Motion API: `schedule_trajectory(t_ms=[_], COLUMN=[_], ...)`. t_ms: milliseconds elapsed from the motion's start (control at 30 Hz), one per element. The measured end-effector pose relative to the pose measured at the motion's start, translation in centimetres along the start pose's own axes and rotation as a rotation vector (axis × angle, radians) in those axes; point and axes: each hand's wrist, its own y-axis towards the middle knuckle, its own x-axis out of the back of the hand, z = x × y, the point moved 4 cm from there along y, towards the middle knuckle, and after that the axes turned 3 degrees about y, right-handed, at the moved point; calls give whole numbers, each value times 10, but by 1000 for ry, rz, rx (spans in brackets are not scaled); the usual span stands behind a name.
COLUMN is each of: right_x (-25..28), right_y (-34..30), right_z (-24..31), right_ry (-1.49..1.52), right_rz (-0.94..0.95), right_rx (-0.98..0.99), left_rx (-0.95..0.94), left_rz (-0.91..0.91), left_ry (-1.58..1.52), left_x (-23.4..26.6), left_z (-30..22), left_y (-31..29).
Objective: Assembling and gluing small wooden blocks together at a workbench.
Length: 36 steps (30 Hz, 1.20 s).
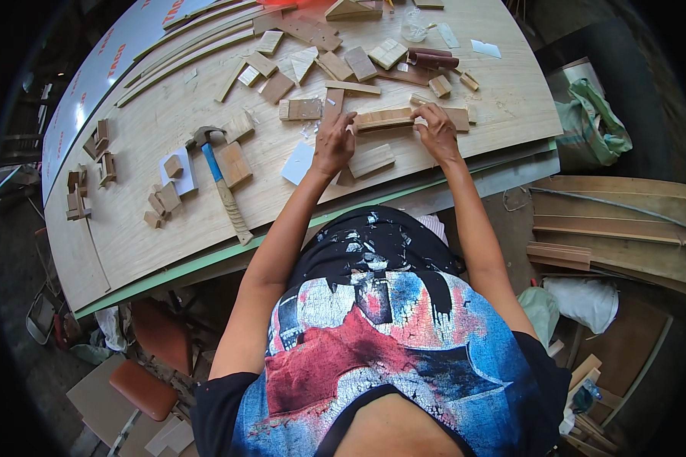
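Observation:
A short stack of wooden strips (pixel 383 120) lies crosswise between my two hands at the right of the table. Around its left end the fingers of my left hand (pixel 334 145) are closed. My right hand (pixel 437 131) pinches the right end from above. Just in front of the strips rests a loose wood block (pixel 372 160). A flat brown wood piece (pixel 332 105) runs away from my left hand, and another block (pixel 457 119) lies beside my right fingers. Left of my left hand is a white card (pixel 297 163).
A claw hammer (pixel 225 190) with a blue band lies left of my left arm. Small joined wood pieces (pixel 105 167) stand at the far left. Many offcuts (pixel 335 65) and long thin strips (pixel 190 65) cover the back. Dark red sandpaper rolls (pixel 432 59) lie behind my right hand.

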Motion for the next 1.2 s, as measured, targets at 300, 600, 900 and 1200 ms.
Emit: schedule_trajectory(t_ms=[300,600,900,1200], right_x=[-6,-11,-3,-14], right_y=[4,12,-2,2], right_z=[-1,-3,-14,-3], right_ry=[17,-72,-3,-8], right_rz=[44,2,-90,-33], right_rx=[-17,70,-52,58], left_rx=[-110,-213,-20,-50], left_rz=[-16,-33,-91,-38], left_ry=[122,241,118,69], left_x=[-8,-7,4,-3], left_z=[-1,-1,9,2], left_y=[5,13,2,6])
